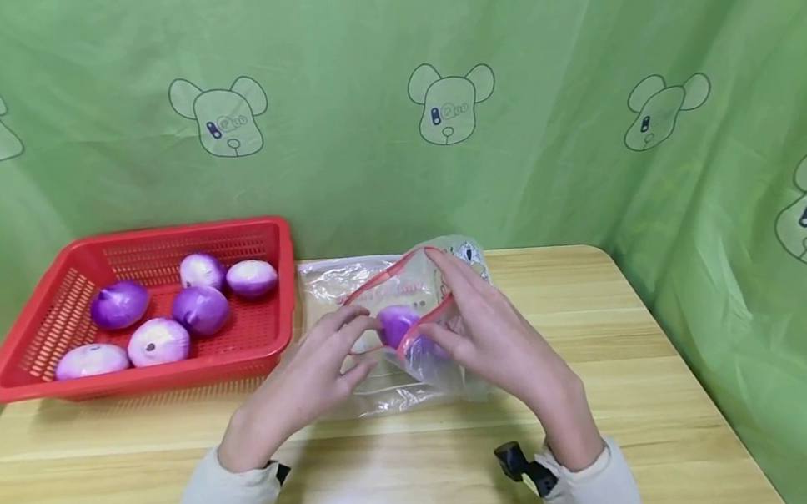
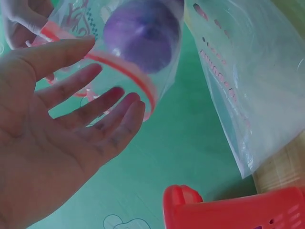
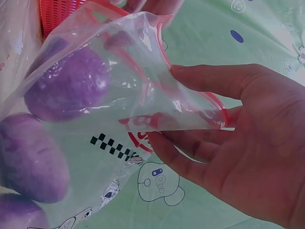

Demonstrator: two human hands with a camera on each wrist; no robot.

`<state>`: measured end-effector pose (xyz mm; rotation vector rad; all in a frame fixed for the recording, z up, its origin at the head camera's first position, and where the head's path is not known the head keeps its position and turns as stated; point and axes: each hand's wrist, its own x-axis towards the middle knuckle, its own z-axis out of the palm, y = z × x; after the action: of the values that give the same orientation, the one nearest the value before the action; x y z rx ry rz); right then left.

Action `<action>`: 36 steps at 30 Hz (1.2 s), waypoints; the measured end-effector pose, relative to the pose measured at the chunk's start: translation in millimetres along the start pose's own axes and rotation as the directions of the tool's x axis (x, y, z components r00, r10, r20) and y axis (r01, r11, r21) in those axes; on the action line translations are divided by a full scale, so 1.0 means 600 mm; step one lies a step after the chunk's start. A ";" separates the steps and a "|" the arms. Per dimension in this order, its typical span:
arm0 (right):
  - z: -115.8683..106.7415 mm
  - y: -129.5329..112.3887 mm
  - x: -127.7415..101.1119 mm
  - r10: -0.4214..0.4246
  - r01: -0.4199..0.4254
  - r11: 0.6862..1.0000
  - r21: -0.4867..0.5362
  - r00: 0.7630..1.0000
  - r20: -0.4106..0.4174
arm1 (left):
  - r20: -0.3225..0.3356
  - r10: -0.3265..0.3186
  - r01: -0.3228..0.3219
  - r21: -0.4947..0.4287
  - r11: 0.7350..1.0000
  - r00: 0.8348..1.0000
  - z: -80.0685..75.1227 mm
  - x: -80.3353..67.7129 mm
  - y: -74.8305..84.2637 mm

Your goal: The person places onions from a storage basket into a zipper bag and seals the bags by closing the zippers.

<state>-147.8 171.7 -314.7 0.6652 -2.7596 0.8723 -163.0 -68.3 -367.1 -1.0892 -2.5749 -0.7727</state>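
A clear zip bag (image 1: 456, 372) with a red-edged mouth, spread wide, holds purple onions (image 3: 66, 83); three show in the right wrist view. My right hand (image 1: 488, 326) holds the bag at its mouth, thumb on the near red edge and fingers at the far one. My left hand (image 1: 319, 363) is at the left side of the mouth with fingers apart and loosely bent, close to an onion (image 1: 397, 324). In the left wrist view its fingertips (image 2: 136, 107) lie near the red edge; whether they touch it I cannot tell.
A red plastic basket (image 1: 284, 300) with several purple onions (image 1: 200, 309) stands at the left on the wooden table (image 1: 572, 332). Another clear plastic bag (image 1: 320, 283) lies flat beside it. A green curtain (image 1: 347, 40) surrounds the table's back and sides.
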 end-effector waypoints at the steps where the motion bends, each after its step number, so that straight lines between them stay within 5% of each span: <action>1: -0.001 0.000 0.000 -0.001 0.001 1.000 0.000 1.000 -0.006 | 0.005 0.011 -0.011 0.004 1.000 1.000 0.002 0.000 0.000; 15: 0.000 -0.004 -0.002 0.026 -0.026 1.000 -0.009 0.999 -0.039 | -0.041 0.090 -0.094 -0.087 0.992 0.995 0.002 0.011 0.006; 25: -0.001 -0.003 0.000 0.031 -0.032 0.999 -0.031 0.999 -0.044 | -0.002 -0.039 0.038 -0.100 0.994 0.999 -0.017 0.006 -0.005; 36: -0.002 -0.002 0.000 0.044 -0.045 0.999 -0.020 0.998 -0.039 | -0.153 -0.174 0.171 -0.033 0.985 0.973 -0.064 -0.012 -0.065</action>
<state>-147.2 171.8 -313.0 0.5791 -2.7546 0.8551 -185.7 -116.3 -352.9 -0.7827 -2.5566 -0.8878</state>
